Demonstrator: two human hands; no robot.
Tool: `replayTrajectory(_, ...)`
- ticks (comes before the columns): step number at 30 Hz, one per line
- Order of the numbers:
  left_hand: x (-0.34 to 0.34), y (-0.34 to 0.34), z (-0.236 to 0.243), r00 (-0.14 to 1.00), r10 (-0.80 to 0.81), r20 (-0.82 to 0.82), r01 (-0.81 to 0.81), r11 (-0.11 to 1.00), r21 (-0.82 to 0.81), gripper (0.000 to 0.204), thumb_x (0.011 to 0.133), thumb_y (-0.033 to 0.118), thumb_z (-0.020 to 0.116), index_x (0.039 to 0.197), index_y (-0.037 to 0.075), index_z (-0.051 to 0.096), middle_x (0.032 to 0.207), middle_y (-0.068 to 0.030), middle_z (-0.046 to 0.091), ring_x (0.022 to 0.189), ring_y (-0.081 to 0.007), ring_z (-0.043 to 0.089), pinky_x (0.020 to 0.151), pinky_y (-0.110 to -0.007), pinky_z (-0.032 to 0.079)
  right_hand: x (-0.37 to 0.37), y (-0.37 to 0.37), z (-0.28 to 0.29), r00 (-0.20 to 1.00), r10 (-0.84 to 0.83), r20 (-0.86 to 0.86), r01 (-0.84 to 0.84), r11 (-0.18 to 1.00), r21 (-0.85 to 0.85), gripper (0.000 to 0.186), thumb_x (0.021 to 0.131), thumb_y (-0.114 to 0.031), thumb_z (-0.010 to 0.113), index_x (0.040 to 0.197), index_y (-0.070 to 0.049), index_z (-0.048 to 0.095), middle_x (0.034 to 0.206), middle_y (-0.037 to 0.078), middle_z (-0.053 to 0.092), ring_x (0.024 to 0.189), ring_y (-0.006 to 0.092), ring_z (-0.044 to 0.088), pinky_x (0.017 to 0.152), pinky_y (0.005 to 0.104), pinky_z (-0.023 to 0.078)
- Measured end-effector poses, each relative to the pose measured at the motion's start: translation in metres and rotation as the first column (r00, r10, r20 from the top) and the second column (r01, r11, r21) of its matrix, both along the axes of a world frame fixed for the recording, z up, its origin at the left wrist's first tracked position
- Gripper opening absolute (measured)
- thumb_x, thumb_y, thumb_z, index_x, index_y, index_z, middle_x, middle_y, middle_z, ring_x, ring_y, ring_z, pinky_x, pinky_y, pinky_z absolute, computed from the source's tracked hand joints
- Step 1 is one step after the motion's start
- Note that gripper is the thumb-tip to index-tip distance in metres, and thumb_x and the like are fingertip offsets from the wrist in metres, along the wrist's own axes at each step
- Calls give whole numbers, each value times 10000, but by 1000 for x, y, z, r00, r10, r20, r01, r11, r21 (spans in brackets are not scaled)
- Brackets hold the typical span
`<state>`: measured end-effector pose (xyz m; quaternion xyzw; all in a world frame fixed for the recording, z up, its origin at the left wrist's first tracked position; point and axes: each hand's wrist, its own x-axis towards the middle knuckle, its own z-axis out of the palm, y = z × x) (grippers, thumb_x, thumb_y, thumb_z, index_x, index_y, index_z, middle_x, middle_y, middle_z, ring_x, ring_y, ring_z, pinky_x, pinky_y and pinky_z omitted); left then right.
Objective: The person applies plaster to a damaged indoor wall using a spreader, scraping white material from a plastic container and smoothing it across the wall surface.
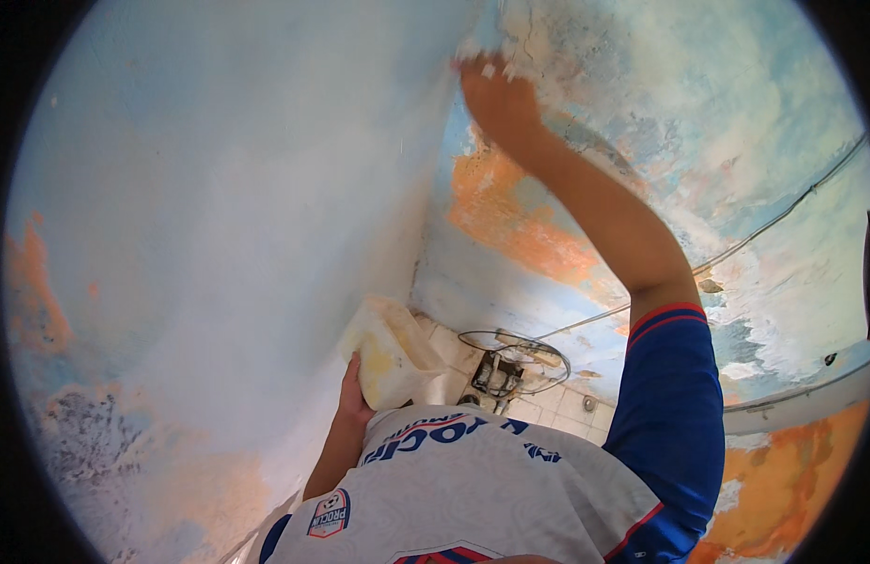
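Observation:
My left hand [353, 387] grips the side of a whitish plastic container [369, 362] with yellowish stains, held tilted near my waist. Its inside is only partly seen. High up, my right arm stretches to the corner where two walls meet. There my right hand [499, 92] is at the right wall [585, 66], its fingers curled and blurred by motion. A small pale bit shows at the knuckles, but what the fingers hold is hidden. Around that hand the paint is cracked and flaking.
The left wall [219, 188] is smeared white over blue. An orange patch [510, 216] shows below my right hand. A thin cable [755, 235] runs along the right wall. On the tiled floor [548, 399] lie a dark metal object [496, 373] and a looped black cord [567, 357].

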<state>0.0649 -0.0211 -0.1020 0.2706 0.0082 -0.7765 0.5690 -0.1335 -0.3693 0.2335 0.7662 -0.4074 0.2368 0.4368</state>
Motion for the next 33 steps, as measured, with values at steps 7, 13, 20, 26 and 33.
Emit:
replayTrajectory(7,-8,-5,-13,1000,0,-12,0,999,-44,606,1056,499,386,1499,86,400,1448,-142,533,1294,-321,552,1079,-493,463,-57,-33,-55,867,-245,-434,54,912,-407,389,975,-332,604,1089,30,689,1096,197,710,1012,352,685,787,520,588)
replayTrajectory(13,-11,1,-8,998,-55,16,55,998,-2,604,1056,498,389,1497,85,406,1448,-144,532,1296,-319,550,1082,-492,459,-19,-19,-69,991,57,-124,-66,995,-72,271,966,-298,610,1014,-48,704,998,168,706,953,347,693,739,467,582)
replayTrajectory(20,-15,-4,-18,996,-89,11,89,996,2,596,1055,497,393,1484,85,421,1428,-150,550,1288,-323,556,1081,-492,459,-58,-45,-32,974,-119,-191,5,860,-510,326,930,-272,638,1101,2,684,1119,247,681,1016,403,676,865,575,552)
replayTrajectory(26,-18,0,1,996,-89,-23,89,995,42,596,1054,493,399,1486,83,420,1441,-156,539,1295,-330,550,1085,-497,454,-13,2,-131,974,-160,-159,222,801,556,290,991,-313,565,1029,-83,738,1110,170,706,949,321,690,761,492,561)
replayTrajectory(33,-19,0,0,996,-63,62,59,996,64,594,1059,488,388,1490,81,413,1442,-156,537,1296,-334,548,1094,-497,447,-17,-20,6,987,-42,153,91,942,-324,303,990,-331,572,1080,-69,695,1114,132,665,969,329,654,940,542,503)
